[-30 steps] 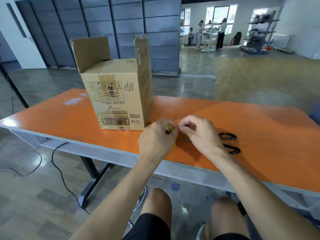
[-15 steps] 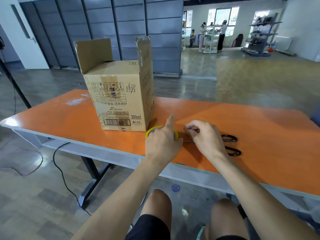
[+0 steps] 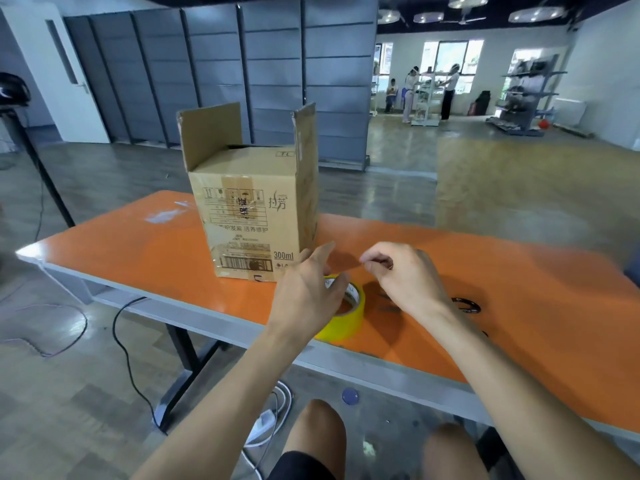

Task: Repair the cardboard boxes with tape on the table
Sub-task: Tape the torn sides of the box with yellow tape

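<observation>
While left hand (image 3: 308,296) grips yellow tape roll (image 3: 349,317) near front edge of orange table (image 3: 536,289), right hand (image 3: 405,275) pinches thumb to forefinger just above roll; cannot tell whether it holds tape. Scissors (image 3: 465,304) behind right wrist. Cardboard box (image 3: 256,216) upright just beyond left hand, flaps raised.

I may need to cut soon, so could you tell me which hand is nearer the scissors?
Right. The right hand is just left of the scissors; the left hand is farther left, on the yellow tape roll.
</observation>
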